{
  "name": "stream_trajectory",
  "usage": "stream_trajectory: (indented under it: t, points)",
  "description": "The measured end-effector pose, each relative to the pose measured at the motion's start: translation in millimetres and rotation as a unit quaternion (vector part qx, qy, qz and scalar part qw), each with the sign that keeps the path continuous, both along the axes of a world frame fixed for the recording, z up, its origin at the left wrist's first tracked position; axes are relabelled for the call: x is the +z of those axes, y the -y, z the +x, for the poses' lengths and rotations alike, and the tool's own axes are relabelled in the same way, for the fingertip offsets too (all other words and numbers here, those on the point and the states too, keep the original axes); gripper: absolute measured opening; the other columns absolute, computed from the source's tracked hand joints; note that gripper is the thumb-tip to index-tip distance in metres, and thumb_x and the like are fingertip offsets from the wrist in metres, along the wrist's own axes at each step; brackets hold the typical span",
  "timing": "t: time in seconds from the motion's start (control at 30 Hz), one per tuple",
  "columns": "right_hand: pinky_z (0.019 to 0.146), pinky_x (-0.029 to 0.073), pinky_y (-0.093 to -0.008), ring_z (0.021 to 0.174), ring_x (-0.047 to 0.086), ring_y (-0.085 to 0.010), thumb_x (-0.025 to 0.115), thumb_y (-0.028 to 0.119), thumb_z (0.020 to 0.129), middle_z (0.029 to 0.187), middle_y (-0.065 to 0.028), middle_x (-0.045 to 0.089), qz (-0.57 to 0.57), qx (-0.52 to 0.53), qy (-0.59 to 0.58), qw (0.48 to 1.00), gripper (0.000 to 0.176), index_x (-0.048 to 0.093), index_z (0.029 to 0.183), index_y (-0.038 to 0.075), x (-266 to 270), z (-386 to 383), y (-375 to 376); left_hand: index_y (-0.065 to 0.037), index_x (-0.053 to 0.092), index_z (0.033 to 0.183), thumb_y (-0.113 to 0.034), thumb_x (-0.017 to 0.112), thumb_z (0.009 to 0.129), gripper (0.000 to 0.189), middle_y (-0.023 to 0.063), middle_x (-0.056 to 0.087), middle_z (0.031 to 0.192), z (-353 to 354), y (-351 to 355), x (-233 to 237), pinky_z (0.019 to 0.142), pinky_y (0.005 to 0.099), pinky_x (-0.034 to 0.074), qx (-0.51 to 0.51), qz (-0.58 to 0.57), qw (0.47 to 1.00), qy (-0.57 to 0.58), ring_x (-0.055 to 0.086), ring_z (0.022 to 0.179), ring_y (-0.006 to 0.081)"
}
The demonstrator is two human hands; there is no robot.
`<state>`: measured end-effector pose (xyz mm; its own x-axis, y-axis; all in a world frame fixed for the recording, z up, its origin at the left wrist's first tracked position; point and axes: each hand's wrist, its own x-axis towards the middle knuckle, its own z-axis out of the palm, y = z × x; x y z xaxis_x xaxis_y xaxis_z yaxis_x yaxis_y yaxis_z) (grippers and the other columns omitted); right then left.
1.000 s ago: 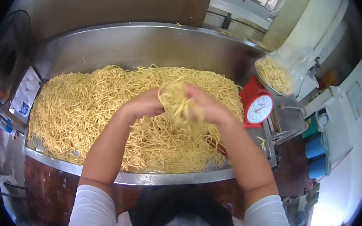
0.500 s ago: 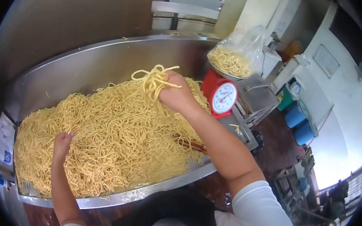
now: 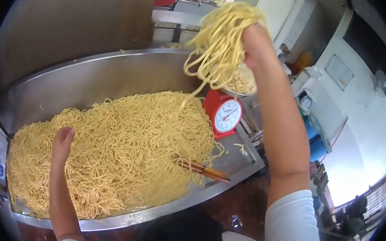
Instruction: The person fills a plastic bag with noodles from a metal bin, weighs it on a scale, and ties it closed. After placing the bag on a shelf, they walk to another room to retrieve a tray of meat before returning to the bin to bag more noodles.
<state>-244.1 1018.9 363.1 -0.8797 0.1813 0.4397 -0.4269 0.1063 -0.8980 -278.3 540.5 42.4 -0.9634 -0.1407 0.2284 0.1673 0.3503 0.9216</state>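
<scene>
My right hand (image 3: 256, 46) is raised at the upper middle, closed on a big clump of yellow noodles (image 3: 226, 41). Long strands hang from it in front of the bowl on top of a red dial scale (image 3: 222, 115). That bowl carries more noodles (image 3: 243, 80), partly hidden behind the clump and my forearm. Over the left part of a large noodle heap (image 3: 118, 146), my left hand (image 3: 63, 141) is loosely curled, thumb up, with nothing visible in it. The heap lies in a wide steel trough (image 3: 128, 81).
Wooden sticks (image 3: 205, 170) lie partly under the noodles at the trough's right end. A few loose strands (image 3: 241, 148) are on the metal near the scale. Blue bins (image 3: 319, 146) stand on the floor to the right. A dark panel (image 3: 74, 16) rises behind the trough.
My right hand has risen up and to the right from above the heap toward the scale's bowl, with noodles in it. The left hand has shifted slightly up. The view has turned a little.
</scene>
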Motion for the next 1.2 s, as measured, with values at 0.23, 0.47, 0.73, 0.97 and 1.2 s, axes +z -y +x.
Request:
stream_trajectory:
  t: [0.23, 0.47, 0.73, 0.97, 1.2]
  points:
    - [0.063, 0.058, -0.0410, 0.073, 0.067, -0.0264, 0.050, 0.019, 0.095, 0.088, -0.0150, 0.067, -0.018, 0.112, -0.075, 0.991, 0.022, 0.061, 0.100, 0.000, 85, -19, -128, -0.005, 0.062, 0.109, -0.036, 0.058, 0.094, 0.034, 0.0011, 0.065, 0.094, -26, -295, 164, 0.072, 0.0245, 0.045, -0.251, 0.008, 0.964, -0.085, 0.057, 0.082, 0.0089]
    - [0.061, 0.058, -0.0412, 0.066, 0.067, -0.0273, 0.052, 0.020, 0.095, 0.078, -0.0175, 0.067, -0.029, 0.205, -0.104, 0.973, 0.022, 0.062, 0.089, 0.001, 116, -12, -229, -0.001, 0.065, 0.114, -0.028, 0.063, 0.086, 0.039, 0.0171, 0.069, 0.105, -127, -616, 211, 0.085, 0.0390, 0.050, -0.269, -0.059, 0.907, -0.320, 0.066, 0.096, 0.0294]
    - [0.064, 0.058, -0.0442, 0.070, 0.068, -0.0301, 0.054, 0.016, 0.091, 0.078, -0.0169, 0.067, -0.067, 0.251, -0.124, 0.958, 0.015, 0.062, 0.093, 0.004, 140, -36, -324, 0.000, 0.067, 0.104, -0.036, 0.074, 0.075, 0.047, 0.0158, 0.067, 0.093, -97, -748, 193, 0.078, 0.0379, 0.050, -0.393, -0.277, 0.863, -0.155, 0.065, 0.087, 0.0273]
    - [0.062, 0.058, -0.0433, 0.069, 0.067, -0.0275, 0.050, 0.014, 0.093, 0.082, -0.0141, 0.065, -0.187, 0.202, -0.187, 0.943, 0.016, 0.060, 0.098, 0.003, 136, -116, -335, -0.006, 0.059, 0.108, -0.022, 0.067, 0.086, 0.028, -0.0011, 0.049, 0.063, -92, -691, 176, 0.065, 0.0334, 0.051, -0.357, 0.367, 0.844, 0.161, 0.053, 0.062, 0.0134]
    - [0.058, 0.058, -0.0419, 0.067, 0.066, -0.0257, 0.050, 0.016, 0.094, 0.081, -0.0110, 0.063, -0.265, 0.210, -0.146, 0.930, 0.016, 0.058, 0.098, 0.004, 68, -174, -325, -0.007, 0.061, 0.094, -0.021, 0.058, 0.092, 0.015, -0.0007, 0.050, 0.063, -108, -643, 205, 0.053, 0.0323, 0.047, -0.248, 0.376, 0.884, 0.121, 0.051, 0.054, 0.0150]
